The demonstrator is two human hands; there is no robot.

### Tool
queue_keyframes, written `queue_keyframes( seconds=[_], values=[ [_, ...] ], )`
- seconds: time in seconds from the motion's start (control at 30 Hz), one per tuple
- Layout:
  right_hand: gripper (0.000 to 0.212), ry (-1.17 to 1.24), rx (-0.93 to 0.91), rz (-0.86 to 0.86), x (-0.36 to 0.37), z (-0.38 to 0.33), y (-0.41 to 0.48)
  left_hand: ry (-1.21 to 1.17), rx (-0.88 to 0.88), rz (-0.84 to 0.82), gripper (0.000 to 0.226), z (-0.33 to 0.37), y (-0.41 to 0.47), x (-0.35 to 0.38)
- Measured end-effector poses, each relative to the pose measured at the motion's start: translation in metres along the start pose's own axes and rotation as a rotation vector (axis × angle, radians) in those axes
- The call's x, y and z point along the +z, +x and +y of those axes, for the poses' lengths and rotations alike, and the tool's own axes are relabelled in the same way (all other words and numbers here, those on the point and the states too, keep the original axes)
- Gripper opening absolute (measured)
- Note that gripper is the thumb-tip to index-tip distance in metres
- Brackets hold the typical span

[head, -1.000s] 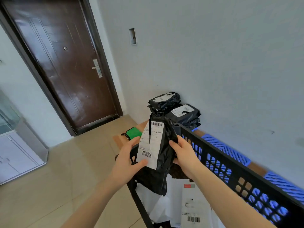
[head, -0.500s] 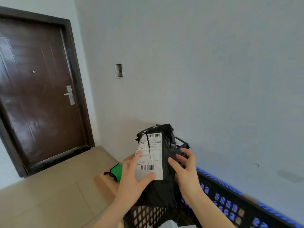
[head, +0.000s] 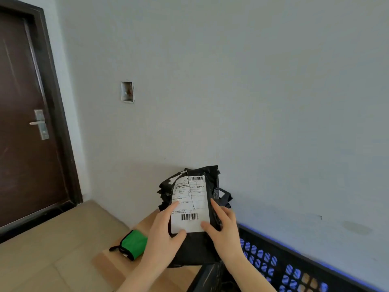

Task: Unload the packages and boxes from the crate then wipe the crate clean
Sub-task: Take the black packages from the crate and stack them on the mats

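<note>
Closest to me, low on my right, is the black crate with holes in its side. I cannot see into it from here.

Just past its corner are my two hands. My left hand holds the black package on its left side. My thumb is flat on the white label and the rest of the hand goes round the back. My right hand holds the right side, with the thumb on the label's edge and the fingers lying up along the bag. Both hands are closed on it. The package is outside the crate, over the end of the wooden bench. I cannot tell if its bottom touches the wood.

The package stands tall, long way up and down, with its top leaning a bit away from me. It sits between my hands, so both are just as near.

A little further left, a green cloth lies on the bench. Right behind the package is the pile of black packages. The pile is straight ahead of my fingers, not off to one side. So I think I should push the package forward and lay it flat on top.

Behind it all is the pale wall, and far left is the brown door.
</note>
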State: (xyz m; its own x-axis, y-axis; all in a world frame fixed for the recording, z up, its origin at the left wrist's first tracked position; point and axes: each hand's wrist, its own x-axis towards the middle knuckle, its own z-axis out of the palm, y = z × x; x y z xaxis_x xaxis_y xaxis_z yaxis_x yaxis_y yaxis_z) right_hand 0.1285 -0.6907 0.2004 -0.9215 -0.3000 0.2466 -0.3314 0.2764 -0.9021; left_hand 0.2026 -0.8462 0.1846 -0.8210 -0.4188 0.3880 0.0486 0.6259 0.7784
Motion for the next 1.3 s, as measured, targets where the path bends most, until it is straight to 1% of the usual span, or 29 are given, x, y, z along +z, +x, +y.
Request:
queue_keyframes(
  seconds=[0.07, 0.2, 0.33, 0.47, 0.6, 0.7, 0.83, 0.97, 1.13, 1.3],
  values=[
    [0.066, 0.036, 0.041, -0.028, 0.009, 0.002, 0.016, -0.011, -0.003, 0.008, 0.07, -0.01, 0.015, 0.007],
    [0.07, 0.061, 0.051, 0.038, 0.027, 0.01, 0.052, 0.034, 0.026, -0.001, 0.071, -0.03, 0.057, 0.018],
    [0.075, 0.052, 0.101, 0.051, 0.037, 0.023, 0.083, 0.067, 0.023, -0.076, 0.069, -0.044, 0.1, 0.028],
    [0.079, 0.026, 0.122, 0.052, 0.045, 0.032, 0.116, 0.098, 0.06, -0.139, 0.068, -0.061, 0.148, 0.042],
    [0.085, -0.009, 0.225, 0.093, 0.054, 0.053, 0.144, 0.12, 0.05, -0.213, 0.067, -0.078, 0.18, 0.067],
    [0.088, -0.066, 0.308, 0.159, 0.059, 0.072, 0.168, 0.1, 0.079, -0.312, 0.068, -0.092, 0.207, 0.09],
    [0.083, -0.15, 0.409, 0.24, 0.069, 0.1, 0.202, 0.034, 0.122, -0.438, 0.068, -0.117, 0.247, 0.124],
    [0.076, -0.183, 0.515, 0.285, 0.088, 0.131, 0.234, -0.003, 0.111, -0.537, 0.063, -0.151, 0.279, 0.158],
    [0.071, -0.211, 0.604, 0.318, 0.106, 0.162, 0.263, -0.023, 0.144, -0.677, 0.063, -0.193, 0.306, 0.195],
    [0.072, -0.266, 0.672, 0.309, 0.115, 0.182, 0.281, -0.005, 0.202, -0.749, 0.06, -0.211, 0.32, 0.221]
  ],
)
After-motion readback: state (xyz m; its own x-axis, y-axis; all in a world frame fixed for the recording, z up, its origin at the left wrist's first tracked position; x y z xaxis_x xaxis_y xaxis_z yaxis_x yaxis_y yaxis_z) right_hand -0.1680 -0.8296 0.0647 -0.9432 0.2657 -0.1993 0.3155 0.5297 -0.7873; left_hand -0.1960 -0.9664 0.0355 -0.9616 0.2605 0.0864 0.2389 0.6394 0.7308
